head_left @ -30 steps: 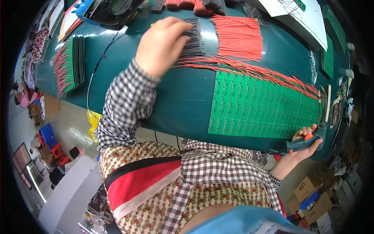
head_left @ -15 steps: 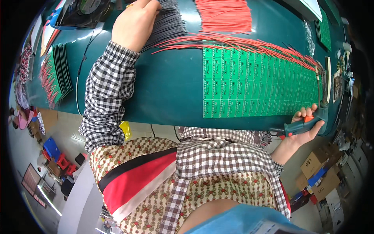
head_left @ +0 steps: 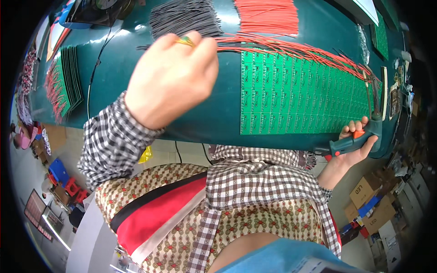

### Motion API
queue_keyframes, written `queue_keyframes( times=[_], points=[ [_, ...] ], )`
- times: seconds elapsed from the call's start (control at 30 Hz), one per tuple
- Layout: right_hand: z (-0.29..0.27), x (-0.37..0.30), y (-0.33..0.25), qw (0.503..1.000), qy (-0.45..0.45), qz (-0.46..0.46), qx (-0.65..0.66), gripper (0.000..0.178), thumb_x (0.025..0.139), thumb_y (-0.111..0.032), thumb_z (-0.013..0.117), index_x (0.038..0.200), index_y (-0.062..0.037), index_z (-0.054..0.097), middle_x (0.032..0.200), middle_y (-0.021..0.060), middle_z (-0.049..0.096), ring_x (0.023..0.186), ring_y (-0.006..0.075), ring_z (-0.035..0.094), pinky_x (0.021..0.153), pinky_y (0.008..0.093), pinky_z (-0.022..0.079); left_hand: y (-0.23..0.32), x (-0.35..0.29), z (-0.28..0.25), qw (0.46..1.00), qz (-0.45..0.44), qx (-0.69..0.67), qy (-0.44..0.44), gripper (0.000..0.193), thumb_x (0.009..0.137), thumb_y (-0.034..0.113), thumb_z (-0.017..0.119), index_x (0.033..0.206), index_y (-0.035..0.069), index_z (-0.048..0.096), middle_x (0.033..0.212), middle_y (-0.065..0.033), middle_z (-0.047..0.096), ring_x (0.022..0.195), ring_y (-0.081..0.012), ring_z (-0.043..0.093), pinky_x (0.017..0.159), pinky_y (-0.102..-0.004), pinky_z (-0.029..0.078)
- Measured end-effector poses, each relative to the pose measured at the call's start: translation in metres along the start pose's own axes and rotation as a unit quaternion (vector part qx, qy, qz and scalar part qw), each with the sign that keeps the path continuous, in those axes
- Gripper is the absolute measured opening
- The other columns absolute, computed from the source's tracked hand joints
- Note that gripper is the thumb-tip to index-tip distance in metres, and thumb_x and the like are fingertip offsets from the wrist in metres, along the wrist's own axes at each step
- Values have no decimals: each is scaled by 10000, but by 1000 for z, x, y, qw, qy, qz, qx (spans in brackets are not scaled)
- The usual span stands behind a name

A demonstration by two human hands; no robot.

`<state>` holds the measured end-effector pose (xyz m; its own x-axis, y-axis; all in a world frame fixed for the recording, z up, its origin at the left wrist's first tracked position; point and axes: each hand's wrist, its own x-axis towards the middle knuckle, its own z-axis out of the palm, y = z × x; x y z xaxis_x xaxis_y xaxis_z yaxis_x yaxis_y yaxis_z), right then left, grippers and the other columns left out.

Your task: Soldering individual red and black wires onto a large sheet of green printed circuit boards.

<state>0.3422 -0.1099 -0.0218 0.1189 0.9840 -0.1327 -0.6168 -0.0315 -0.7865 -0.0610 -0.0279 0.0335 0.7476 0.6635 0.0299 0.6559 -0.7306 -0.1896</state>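
My left hand (head_left: 175,82) is closed over the near side of a bundle of black wires (head_left: 184,20). Dark wire ends (head_left: 144,47) stick out past its far left side; the fingertips are turned down and partly hidden. My right hand (head_left: 353,143) grips a soldering gun (head_left: 353,144) with a dark green handle and orange trigger. The gun's metal tip points away, up to the right ends of a row of red wires (head_left: 291,48). These wires lie along the far edge of a green circuit board panel (head_left: 291,98), with some black ones among them.
Red wires (head_left: 268,16) are piled at the back of the green table (head_left: 205,123). On the left stand circuit boards (head_left: 68,82) with red wires attached, beside a dark cable (head_left: 95,68). A black fan (head_left: 98,11) is at the far left. Cardboard boxes (head_left: 375,198) sit below right.
My left hand has come from the black wire bundle toward me and to the right, closed. The view has shifted slightly. My right hand keeps its hold on the soldering gun.
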Motion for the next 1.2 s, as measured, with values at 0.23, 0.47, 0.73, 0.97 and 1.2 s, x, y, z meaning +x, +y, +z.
queue_keyframes(
  times=[0.23, 0.47, 0.73, 0.97, 1.2],
  points=[
    [19, -9, 4, 997, 25, -19, -70, 606, 902, -468, 449, 1228, 42, 407, 942, 102, 559, 835, 203, 537, 749, 349, 501, 15, -3, 34, 999, 8, -36, -31, 257, 671, 88, 544, 906, -6, 591, 802, -56, 487, 724, -191, 533, 637, -284, 460],
    [51, -22, 1, 958, 8, -71, -278, 680, 870, -485, 481, 1270, 54, 376, 1032, 140, 554, 950, 287, 580, 796, 405, 509, 19, 1, 77, 957, -47, -234, 163, 269, 699, 65, 545, 964, 34, 586, 839, -58, 520, 731, -211, 548, 639, -311, 486],
    [81, -31, 29, 939, 67, -44, -335, 730, 818, -456, 564, 1248, 102, 378, 972, 195, 582, 884, 340, 618, 643, 373, 578, 22, 10, 80, 927, -63, -298, 217, 273, 697, -12, 615, 966, 24, 630, 856, -71, 581, 751, -220, 583, 634, -295, 488],
    [93, -39, 42, 941, 44, 25, -333, 705, 772, -437, 641, 1199, 83, 431, 969, 172, 584, 878, 326, 625, 676, 379, 570, 26, 19, 79, 935, -67, -274, 215, 299, 680, -33, 615, 976, 4, 627, 843, -74, 589, 726, -210, 589, 620, -289, 492],
    [103, -42, 46, 942, 37, 64, -327, 666, 767, -419, 664, 1143, 94, 467, 963, 177, 585, 869, 328, 627, 692, 386, 563, 27, 18, 79, 935, -63, -257, 235, 298, 664, -24, 629, 960, 7, 634, 823, -71, 586, 697, -199, 584, 599, -279, 485]
  ],
)
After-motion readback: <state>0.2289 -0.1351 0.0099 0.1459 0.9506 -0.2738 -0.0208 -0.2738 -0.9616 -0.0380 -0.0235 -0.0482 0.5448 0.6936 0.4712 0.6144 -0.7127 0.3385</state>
